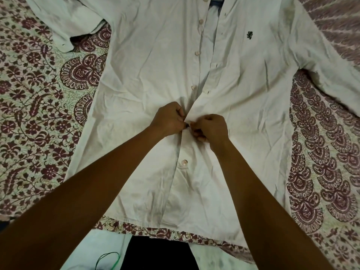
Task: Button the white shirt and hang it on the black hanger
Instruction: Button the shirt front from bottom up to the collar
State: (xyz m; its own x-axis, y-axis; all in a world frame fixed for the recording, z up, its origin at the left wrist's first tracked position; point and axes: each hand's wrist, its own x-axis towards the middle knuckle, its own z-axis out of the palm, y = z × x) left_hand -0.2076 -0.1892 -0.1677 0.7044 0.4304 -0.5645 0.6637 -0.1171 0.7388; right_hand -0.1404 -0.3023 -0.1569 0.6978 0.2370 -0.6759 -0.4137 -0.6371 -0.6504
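The white shirt [243, 98] lies flat, front up, on a patterned bedspread, collar at the top of the head view. Its placket is fastened near the hem, where one button [184, 162] shows through, and it gapes open above my hands. Several loose buttons [197, 53] run up the left edge, facing dark buttonholes on the right edge. My left hand [169, 118] pinches the left placket edge. My right hand [211, 127] pinches the right edge against it at mid-shirt. The button between my fingers is hidden. No black hanger is in view.
The maroon and cream paisley bedspread [39, 106] surrounds the shirt. The left sleeve [68, 20] is folded at the upper left, and the right sleeve [335, 78] stretches to the right. A green cord [109, 258] lies by the bed's near edge.
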